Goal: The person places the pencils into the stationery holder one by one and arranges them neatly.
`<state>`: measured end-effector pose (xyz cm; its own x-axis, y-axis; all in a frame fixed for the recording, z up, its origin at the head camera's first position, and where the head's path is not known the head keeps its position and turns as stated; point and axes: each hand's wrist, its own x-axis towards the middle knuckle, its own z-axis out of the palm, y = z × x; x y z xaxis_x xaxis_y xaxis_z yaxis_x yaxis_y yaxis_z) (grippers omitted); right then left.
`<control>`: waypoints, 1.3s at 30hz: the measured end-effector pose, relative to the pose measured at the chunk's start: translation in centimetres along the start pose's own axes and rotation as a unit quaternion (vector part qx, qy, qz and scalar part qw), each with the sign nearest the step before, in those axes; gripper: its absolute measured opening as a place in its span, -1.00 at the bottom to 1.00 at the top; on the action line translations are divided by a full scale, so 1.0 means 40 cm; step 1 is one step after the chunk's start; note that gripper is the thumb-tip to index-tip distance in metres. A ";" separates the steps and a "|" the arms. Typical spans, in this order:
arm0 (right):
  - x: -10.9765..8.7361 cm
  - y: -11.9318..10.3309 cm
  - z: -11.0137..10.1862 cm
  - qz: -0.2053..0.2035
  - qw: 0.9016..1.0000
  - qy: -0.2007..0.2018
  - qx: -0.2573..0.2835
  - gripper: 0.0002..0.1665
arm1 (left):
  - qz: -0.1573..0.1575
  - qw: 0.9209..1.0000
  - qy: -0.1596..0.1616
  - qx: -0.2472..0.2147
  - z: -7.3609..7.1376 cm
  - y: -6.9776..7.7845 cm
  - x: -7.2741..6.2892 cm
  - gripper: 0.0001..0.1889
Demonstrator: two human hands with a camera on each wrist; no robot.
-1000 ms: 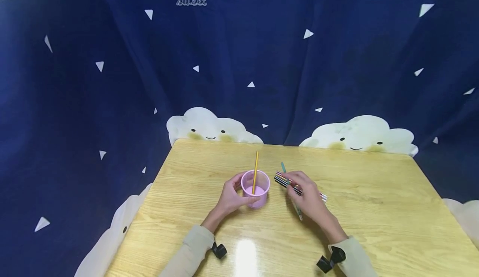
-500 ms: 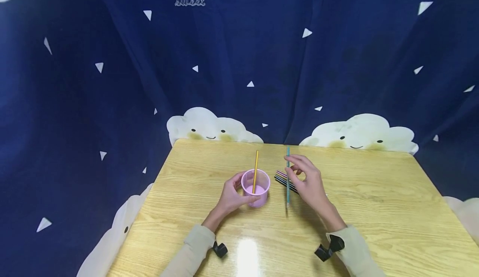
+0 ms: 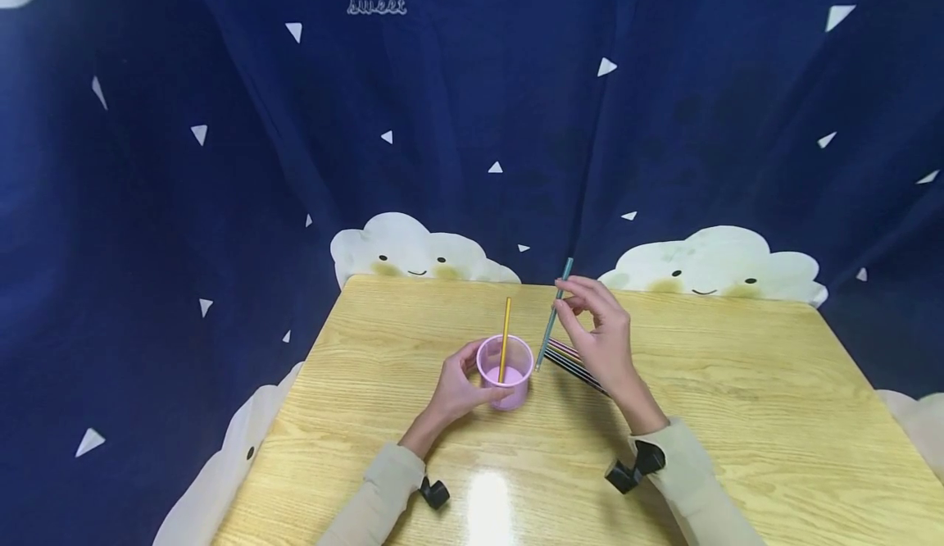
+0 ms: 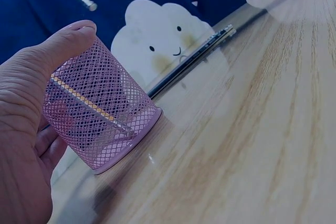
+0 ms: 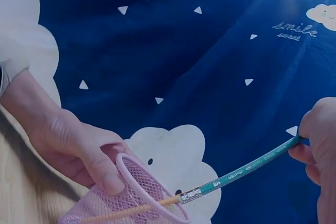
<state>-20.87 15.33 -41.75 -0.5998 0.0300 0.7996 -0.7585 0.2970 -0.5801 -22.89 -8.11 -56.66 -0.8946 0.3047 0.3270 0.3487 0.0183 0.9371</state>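
A pink mesh pencil cup (image 3: pixel 507 394) stands on the table, and my left hand (image 3: pixel 456 386) grips its side, thumb at the front. Inside it leans a yellow pencil (image 3: pixel 505 329), also visible through the mesh in the left wrist view. My right hand (image 3: pixel 601 325) pinches a green pencil (image 3: pixel 551 329) near its upper end, raised above the table just right of the cup. In the right wrist view the green pencil's metal eraser end (image 5: pixel 190 196) points down toward the cup's rim. Under the right hand lies a row of several pencils (image 3: pixel 575 366), partly hidden by it.
The light wooden table (image 3: pixel 737 415) extends widely on both sides of the hands. A dark blue curtain (image 3: pixel 442 120) with white triangles and clouds hangs behind its far edge. A black wrist camera (image 3: pixel 435 493) sits at the left cuff, another (image 3: pixel 623 474) at the right.
My right hand has lifted the green pencil off the row and carried it up and leftward to beside the cup, tilting it. The left hand and cup have stayed in place.
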 end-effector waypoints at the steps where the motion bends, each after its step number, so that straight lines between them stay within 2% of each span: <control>1: 0.005 -0.009 0.004 0.001 1.000 -0.002 0.003 -0.64 | -0.002 1.000 0.000 -0.001 0.000 0.000 0.000 -0.12; 8: 0.006 -0.012 0.037 0.006 1.000 -0.009 -0.001 -0.66 | -0.008 1.000 0.002 0.000 0.001 0.001 -0.001 -0.12; 21: -0.055 0.056 0.093 0.017 0.998 -0.057 -0.027 -0.62 | -0.010 1.000 -0.005 -0.003 -0.001 -0.001 -0.001 -0.11; 27: -0.085 0.079 0.108 0.043 0.996 -0.070 -0.023 -0.59 | 0.008 1.000 -0.006 0.005 -0.003 -0.010 0.001 -0.12; 33: -0.100 0.093 0.117 0.063 0.995 -0.082 -0.014 -0.54 | -0.001 1.000 -0.007 0.001 -0.005 -0.004 0.001 -0.12; 39: -0.134 0.176 0.122 0.081 0.989 -0.119 -0.034 -0.58 | -0.001 1.000 -0.016 -0.016 -0.006 0.058 -0.003 -0.16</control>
<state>-24.26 12.61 -50.87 -0.7608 -0.1411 0.6335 -0.6340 0.3703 -0.6789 -22.05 -8.33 -54.48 -0.8860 0.3344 0.3210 0.3371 -0.0105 0.9414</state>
